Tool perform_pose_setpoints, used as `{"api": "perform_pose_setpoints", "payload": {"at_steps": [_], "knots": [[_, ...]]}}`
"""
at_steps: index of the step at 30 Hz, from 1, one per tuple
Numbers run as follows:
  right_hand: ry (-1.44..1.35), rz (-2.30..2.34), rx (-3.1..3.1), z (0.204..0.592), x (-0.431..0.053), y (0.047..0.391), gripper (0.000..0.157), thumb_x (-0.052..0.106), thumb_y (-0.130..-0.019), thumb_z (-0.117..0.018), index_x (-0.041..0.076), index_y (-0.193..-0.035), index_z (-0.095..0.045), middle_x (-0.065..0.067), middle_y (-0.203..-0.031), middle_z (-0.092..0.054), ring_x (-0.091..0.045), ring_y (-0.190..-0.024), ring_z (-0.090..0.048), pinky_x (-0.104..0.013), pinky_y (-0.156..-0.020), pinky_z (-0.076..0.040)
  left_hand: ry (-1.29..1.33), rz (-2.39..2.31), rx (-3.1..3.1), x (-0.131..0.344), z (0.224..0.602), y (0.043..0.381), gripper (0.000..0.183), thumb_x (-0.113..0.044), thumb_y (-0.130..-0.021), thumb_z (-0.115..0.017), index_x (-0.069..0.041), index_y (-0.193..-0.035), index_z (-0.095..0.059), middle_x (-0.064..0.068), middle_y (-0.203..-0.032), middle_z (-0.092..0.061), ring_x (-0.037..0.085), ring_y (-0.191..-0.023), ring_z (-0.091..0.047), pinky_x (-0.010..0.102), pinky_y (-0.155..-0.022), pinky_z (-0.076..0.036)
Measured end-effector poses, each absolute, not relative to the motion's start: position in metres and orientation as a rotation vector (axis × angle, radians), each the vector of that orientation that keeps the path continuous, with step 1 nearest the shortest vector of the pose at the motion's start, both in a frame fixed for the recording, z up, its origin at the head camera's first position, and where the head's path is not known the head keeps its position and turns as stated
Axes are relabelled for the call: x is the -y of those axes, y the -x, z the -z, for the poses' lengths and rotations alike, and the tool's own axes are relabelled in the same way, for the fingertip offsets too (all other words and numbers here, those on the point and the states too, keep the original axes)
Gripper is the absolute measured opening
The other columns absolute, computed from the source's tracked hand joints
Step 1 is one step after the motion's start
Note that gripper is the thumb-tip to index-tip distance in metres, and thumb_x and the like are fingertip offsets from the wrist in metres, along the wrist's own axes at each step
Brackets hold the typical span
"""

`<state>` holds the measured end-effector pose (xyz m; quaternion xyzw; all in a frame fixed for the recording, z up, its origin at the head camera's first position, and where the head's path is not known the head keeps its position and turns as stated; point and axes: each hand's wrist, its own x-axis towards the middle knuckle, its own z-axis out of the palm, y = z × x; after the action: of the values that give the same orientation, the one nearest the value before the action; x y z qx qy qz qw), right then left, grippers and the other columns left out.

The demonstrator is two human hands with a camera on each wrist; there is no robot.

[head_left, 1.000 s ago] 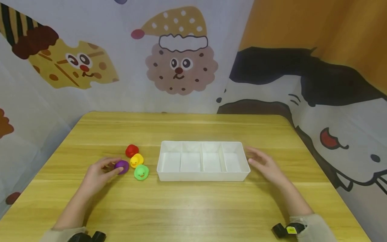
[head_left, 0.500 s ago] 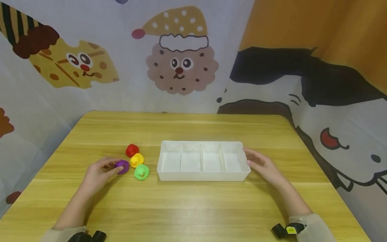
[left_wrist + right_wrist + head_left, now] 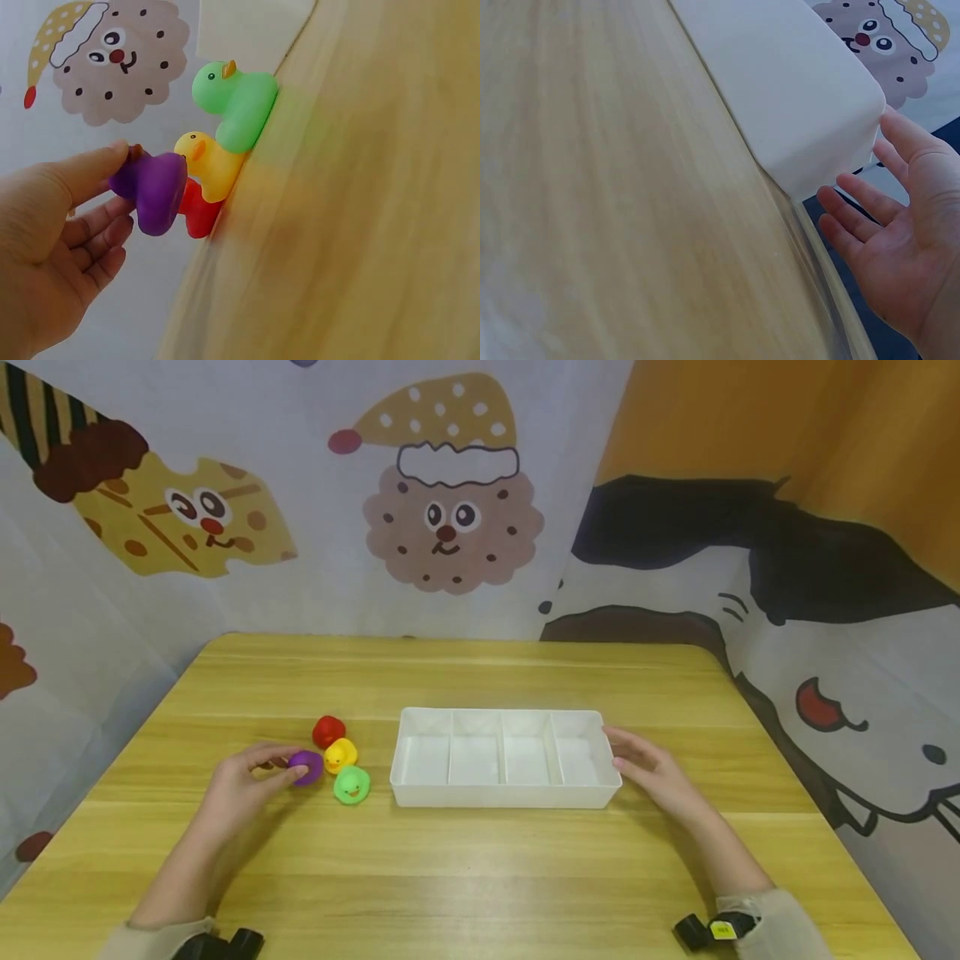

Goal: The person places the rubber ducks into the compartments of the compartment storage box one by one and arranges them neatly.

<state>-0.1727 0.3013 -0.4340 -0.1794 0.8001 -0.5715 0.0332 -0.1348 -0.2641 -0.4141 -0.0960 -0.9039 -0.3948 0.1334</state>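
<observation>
In the head view my left hand [image 3: 243, 783] pinches a purple rubber duck [image 3: 311, 767] between thumb and fingers. The left wrist view has the purple duck [image 3: 159, 196] raised off the tabletop, its head close to the thumb tip. Right beside it are three more rubber ducks on the table: red [image 3: 328, 732], yellow [image 3: 341, 755] and green [image 3: 352, 785]. A white box [image 3: 502, 797] with a row of bare compartments sits to their right. My right hand [image 3: 654, 770] touches its right end with fingers extended; the right wrist view shows the thumb at the box corner [image 3: 855, 135].
The wooden table [image 3: 465, 877] has rounded far corners. Behind it hangs a cloth [image 3: 315, 602] printed with cartoon figures. Each wrist wears a black camera mount, such as the right one [image 3: 697, 932] near the table's front.
My left hand has lifted the purple duck slightly and shifted it a little to the right. The right hand has moved left onto the box's end. The other ducks stay put.
</observation>
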Motion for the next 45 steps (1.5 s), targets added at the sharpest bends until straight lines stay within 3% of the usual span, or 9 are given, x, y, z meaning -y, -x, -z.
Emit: {"api": "perform_pose_setpoints", "payload": {"at_steps": [8, 16, 28, 34, 45], "knots": [[0.543, 1.764, -2.455, 0.435, -0.302, 0.173, 0.047, 0.009, -0.098, -0.055, 0.0, -0.142, -0.042, -0.027, -0.13, -0.051, -0.01, -0.113, -0.055, -0.021, -0.091, -0.043, 0.301, 1.145, 2.591, 0.257, 0.404, 0.135, 0.02, -0.019, -0.085, -0.075, -0.009, -0.102, -0.074, 0.0, -0.096, -0.068, 0.012, -0.085, -0.058, 0.032, -0.076, -0.045], [0.53, 1.774, -2.44, 0.435, -0.301, 0.172, 0.047, 0.009, -0.098, -0.055, 0.0, -0.142, -0.041, -0.027, -0.133, -0.049, -0.009, -0.114, -0.054, -0.02, -0.092, -0.042, 0.376, 1.129, 2.526, 0.242, 0.39, 0.132, 0.019, -0.013, -0.081, -0.078, -0.006, -0.098, -0.074, 0.001, -0.097, -0.069, 0.005, -0.087, -0.058, 0.021, -0.075, -0.046], [0.517, 1.764, -2.46, 0.435, -0.3, 0.172, 0.048, 0.011, -0.097, -0.057, 0.002, -0.142, -0.043, -0.025, -0.132, -0.051, -0.01, -0.113, -0.055, -0.021, -0.091, -0.043, 0.422, 1.245, 2.502, 0.213, 0.367, 0.131, 0.024, -0.014, -0.08, -0.079, -0.007, -0.103, -0.074, 0.002, -0.104, -0.068, 0.007, -0.094, -0.057, 0.018, -0.076, -0.045], [0.496, 1.768, -2.459, 0.435, -0.3, 0.172, 0.048, 0.012, -0.096, -0.058, 0.003, -0.142, -0.044, -0.023, -0.132, -0.051, -0.011, -0.114, -0.055, -0.022, -0.091, -0.043, 0.47, 1.331, 2.506, 0.198, 0.362, 0.136, 0.024, -0.018, -0.081, -0.079, -0.009, -0.103, -0.074, -0.001, -0.102, -0.067, 0.017, -0.091, -0.057, 0.022, -0.075, -0.045], [0.494, 1.772, -2.461, 0.437, -0.3, 0.173, 0.048, 0.012, -0.096, -0.058, 0.002, -0.141, -0.044, -0.025, -0.133, -0.05, -0.01, -0.114, -0.055, -0.021, -0.091, -0.043, 0.555, 1.452, 2.489, 0.167, 0.356, 0.146, 0.026, -0.02, -0.078, -0.081, -0.01, -0.101, -0.075, -0.003, -0.098, -0.069, 0.015, -0.088, -0.061, 0.036, -0.078, -0.046]]}}
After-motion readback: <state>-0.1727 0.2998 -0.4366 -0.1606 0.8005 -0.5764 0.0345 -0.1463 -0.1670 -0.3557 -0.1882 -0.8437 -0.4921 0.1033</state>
